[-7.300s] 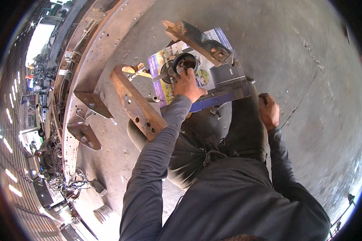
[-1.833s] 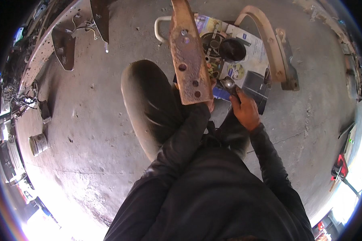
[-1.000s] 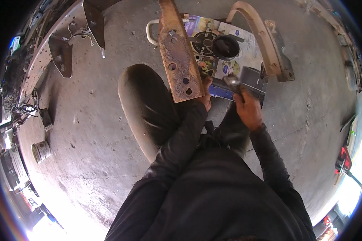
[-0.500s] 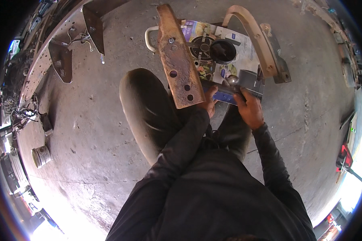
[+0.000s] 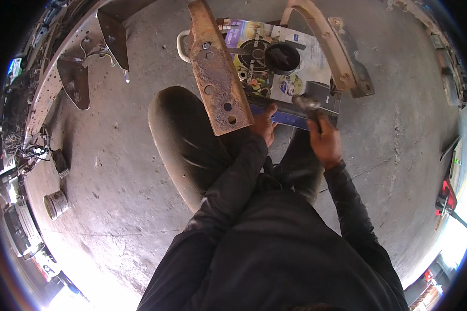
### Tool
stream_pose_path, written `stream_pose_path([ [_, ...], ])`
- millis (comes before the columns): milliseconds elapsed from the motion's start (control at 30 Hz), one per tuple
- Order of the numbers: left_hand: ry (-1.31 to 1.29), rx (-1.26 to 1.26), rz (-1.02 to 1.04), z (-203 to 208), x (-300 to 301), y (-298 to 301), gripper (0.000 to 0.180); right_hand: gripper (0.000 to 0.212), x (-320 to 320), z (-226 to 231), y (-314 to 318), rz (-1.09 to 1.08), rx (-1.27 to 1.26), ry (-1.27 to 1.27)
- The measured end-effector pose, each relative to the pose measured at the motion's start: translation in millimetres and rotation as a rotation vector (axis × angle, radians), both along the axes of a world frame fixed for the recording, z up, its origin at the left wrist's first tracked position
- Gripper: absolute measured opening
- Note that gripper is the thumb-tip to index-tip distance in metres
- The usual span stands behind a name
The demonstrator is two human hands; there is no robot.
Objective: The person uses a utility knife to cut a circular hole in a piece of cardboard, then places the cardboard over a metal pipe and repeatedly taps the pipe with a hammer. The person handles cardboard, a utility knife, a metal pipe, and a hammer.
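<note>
My right hand (image 5: 325, 141) is closed around the dark handle of what looks like a paintbrush (image 5: 307, 102). Its shiny metal collar is smeared by motion, above a long dark metal bar (image 5: 290, 108). My left hand (image 5: 264, 124) grips the bar from the near side, its thumb on top. Beside my left hand a rusty steel plate (image 5: 218, 78) with several round holes stands over my left knee. A black bowl (image 5: 282, 57) with dark contents rests on a printed cardboard box (image 5: 308, 65) beyond the bar.
A curved brown metal bracket (image 5: 324, 36) leans at the box's right side. A pale bent handle (image 5: 181, 45) shows behind the rusty plate. At the far left lies a long perforated frame (image 5: 52, 83) with upright plates and wires. A small can (image 5: 55, 205) sits on the concrete floor (image 5: 114, 155).
My right hand has lifted the paintbrush slightly off the bar and shifted it rightward. The view has shifted a little, so the plate, bowl and bracket appear further left.
</note>
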State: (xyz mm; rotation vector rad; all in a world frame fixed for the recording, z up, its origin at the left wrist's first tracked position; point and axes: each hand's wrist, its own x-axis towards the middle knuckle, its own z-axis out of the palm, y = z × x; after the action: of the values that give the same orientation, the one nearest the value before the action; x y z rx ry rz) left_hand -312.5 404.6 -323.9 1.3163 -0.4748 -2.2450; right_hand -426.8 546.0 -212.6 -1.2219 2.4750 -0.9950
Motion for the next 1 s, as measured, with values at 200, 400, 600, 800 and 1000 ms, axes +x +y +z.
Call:
stream_pose_path([
  [200,0.005,-0.027,0.021,10,-2,3,0.045,0.035,-3,24,-9,-0.028,-0.065,-0.019],
  [400,-0.026,0.035,-0.041,-18,0,-5,0.045,0.035,-16,2,-6,-0.037,0.057,0.011],
  [600,-0.006,0.000,-0.011,14,-5,1,0.034,0.035,-20,0,2,-0.042,-0.002,0.007],
  [800,0.171,0.220,0.001,-11,-6,19,0.021,0.036,-17,-7,-4,-0.019,0.003,-0.023],
  [1000,-0.210,-0.465,-1.069,80,9,34,0.024,0.038,-19,-3,-1,-0.045,0.047,-0.062],
])
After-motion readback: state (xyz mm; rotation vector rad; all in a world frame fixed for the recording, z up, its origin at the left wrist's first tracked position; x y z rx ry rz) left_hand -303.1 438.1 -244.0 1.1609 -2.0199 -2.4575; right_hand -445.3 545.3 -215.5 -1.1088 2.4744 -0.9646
